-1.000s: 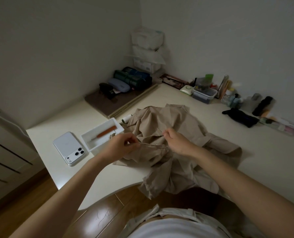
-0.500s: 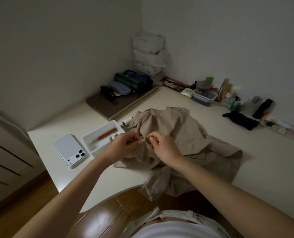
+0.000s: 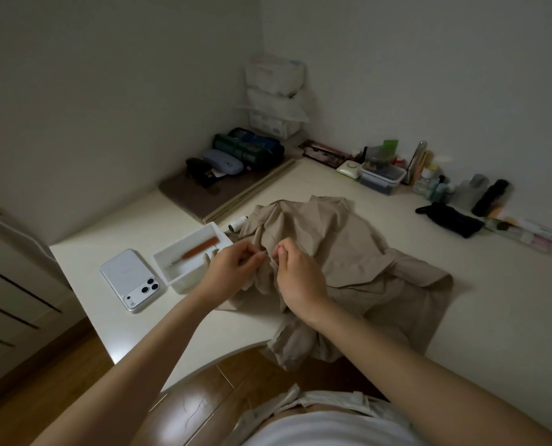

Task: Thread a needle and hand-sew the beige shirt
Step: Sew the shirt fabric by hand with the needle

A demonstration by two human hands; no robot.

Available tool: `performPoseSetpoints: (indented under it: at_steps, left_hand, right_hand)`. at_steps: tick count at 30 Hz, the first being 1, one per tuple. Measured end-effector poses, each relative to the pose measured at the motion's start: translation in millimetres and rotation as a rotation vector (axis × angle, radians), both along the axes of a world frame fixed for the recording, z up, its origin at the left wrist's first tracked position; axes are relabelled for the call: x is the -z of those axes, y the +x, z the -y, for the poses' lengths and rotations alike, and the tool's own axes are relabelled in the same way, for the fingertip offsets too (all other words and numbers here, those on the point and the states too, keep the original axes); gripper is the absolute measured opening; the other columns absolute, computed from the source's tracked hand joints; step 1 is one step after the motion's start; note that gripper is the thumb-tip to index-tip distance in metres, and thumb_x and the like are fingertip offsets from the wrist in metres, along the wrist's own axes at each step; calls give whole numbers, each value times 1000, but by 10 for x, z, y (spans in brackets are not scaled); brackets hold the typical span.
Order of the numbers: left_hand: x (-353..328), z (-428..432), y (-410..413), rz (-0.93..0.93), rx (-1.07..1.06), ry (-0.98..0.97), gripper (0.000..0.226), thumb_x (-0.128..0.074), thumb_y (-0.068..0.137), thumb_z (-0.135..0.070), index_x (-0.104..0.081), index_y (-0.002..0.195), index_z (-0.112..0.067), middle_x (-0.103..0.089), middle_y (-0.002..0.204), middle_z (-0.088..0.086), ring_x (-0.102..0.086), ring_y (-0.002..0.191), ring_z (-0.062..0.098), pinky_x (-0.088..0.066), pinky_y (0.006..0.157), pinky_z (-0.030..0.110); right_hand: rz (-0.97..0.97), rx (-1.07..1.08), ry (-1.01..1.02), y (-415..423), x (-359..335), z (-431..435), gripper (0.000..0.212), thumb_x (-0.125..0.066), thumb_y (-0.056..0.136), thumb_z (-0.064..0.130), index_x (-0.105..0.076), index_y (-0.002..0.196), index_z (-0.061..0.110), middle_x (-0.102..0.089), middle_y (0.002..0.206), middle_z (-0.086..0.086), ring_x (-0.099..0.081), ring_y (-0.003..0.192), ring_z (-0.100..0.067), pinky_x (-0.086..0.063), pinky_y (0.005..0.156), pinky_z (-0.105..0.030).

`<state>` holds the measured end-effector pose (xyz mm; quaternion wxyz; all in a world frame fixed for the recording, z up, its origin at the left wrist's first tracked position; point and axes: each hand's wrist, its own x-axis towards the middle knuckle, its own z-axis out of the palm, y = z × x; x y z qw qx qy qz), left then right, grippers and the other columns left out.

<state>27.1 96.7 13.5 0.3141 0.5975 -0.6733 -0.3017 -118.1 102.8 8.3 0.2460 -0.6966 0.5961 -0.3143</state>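
looking down from the head view, the beige shirt (image 3: pixel 348 262) lies crumpled in the middle of the pale bench (image 3: pixel 493 300), with its near hem hanging over the front edge above the wooden floor (image 3: pixel 75 397). both hands meet at the shirt's left part, nearly touching. the left hand (image 3: pixel 232 268) has its fingers curled, its grip pinched on a small fold of the cloth. the right hand (image 3: pixel 297 275) is just beside it, thumb and forefinger closed on the same fold, so its grip is shut on the fabric too. whether a needle or thread sits in either pinch is too small to tell.

just left of the left hand stands a white tray (image 3: pixel 184 283) with an orange-handled tool (image 3: pixel 200 247) lying in it. a white phone (image 3: pixel 133 280) lies face down beside the tray. a thread spool (image 3: pixel 237 224) lies at the shirt's far left edge, behind the tray. along the far wall are a dark pouch (image 3: pixel 448 218), a clear lidded box (image 3: pixel 380 177) and a glasses case (image 3: pixel 223 162).
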Motion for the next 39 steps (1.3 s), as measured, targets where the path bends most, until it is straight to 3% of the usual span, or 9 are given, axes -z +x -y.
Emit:
performPoseSetpoints:
  at_steps: [3,6,10,17,21,29,32,36,39]
  left_hand:
    - [-23,-30,-58,-38,-15,3,13,-56,94,-23,-62,87,-13,-61,74,-3,-54,65,5,-44,59,13]
    - [-72,-63,-24,-23,71,42,16,-57,93,-23,-64,93,-9,-62,84,-1,-57,75,7,-47,65,14]
    - [-74,-80,92,9,113,119,20,-61,91,-28,-66,93,-9,-64,91,7,-59,85,20,-51,75,31]
    - [-64,-76,111,-30,93,124,18,-59,92,-28,-67,89,-11,-65,88,5,-60,85,23,-51,75,37]
    - [-63,-68,78,-66,91,125,17,-59,92,-29,-66,87,-14,-64,86,4,-60,82,20,-50,73,31]
    - [-69,-61,130,-11,129,89,9,-59,92,-22,-66,89,-16,-65,86,-2,-61,82,14,-52,78,33]
    - [-74,-49,131,29,138,37,9,-58,93,-22,-64,87,-22,-64,85,-5,-60,80,11,-51,76,30]
    - [-66,-24,156,55,122,-2,10,-59,92,-21,-62,83,-26,-63,83,-4,-59,78,14,-50,72,31]
    - [-65,-15,144,42,106,-20,12,-59,92,-20,-59,83,-27,-61,82,-8,-57,75,7,-48,68,21]
  right_hand:
    - [46,-6,-1,16,60,18,24,-31,103,22,-53,99,13,-53,80,9,-49,68,-5,-33,56,-18]
    - [148,-24,24,-62,75,77,25,-33,103,21,-56,98,11,-55,77,7,-52,65,-5,-40,55,-17]
    - [236,-102,125,-181,45,117,25,-34,103,21,-57,101,11,-52,70,8,-49,43,-6,-52,46,-29]
    - [254,-102,122,-99,75,70,25,-37,102,23,-60,102,15,-56,80,13,-55,64,-6,-49,56,-24]
    - [185,-79,111,11,144,28,25,-36,102,24,-58,104,12,-54,81,11,-55,77,-7,-42,62,-17]
    - [388,-92,239,-77,116,65,16,-35,102,18,-50,110,16,-55,71,3,-49,40,-1,-43,45,-20]
    - [481,-133,311,-113,88,46,11,-40,101,14,-50,98,17,-56,69,-1,-54,43,-4,-50,45,-22]
    - [588,-209,401,-159,72,29,12,-44,99,6,-55,101,7,-59,81,0,-65,54,-8,-55,52,-22]
    - [648,-229,438,-180,89,40,13,-43,98,3,-55,101,4,-60,86,-2,-67,60,-11,-56,55,-23]
